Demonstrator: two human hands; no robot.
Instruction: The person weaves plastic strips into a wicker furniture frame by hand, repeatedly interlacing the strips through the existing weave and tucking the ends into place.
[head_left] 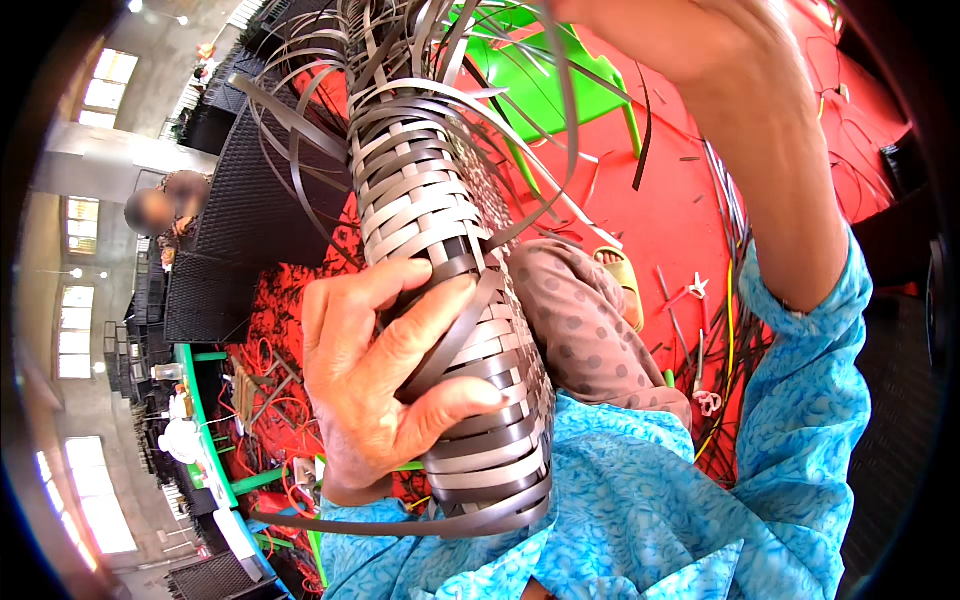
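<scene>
A long, narrow woven piece (420, 215) of flat grey and silvery strips lies across my lap and stretches away from me. Many loose strip ends (395, 40) fan out in curls at its far end. My left hand (365, 365) wraps over its left side, thumb and fingers pressing on the weave. One darker strip (465, 325) slants between thumb and fingers. My right hand (690, 35) is raised at the top edge, right of the loose ends. Its fingers are cut off by the frame, so whatever they hold cannot be seen.
A green plastic chair (555, 85) stands ahead on the red floor (640, 200). Snips (707, 402), cables and strip scraps lie to the right. Large dark woven panels (250, 220) rise on the left, with a person (180, 205) beyond. A green-edged table (205, 420) stands lower left.
</scene>
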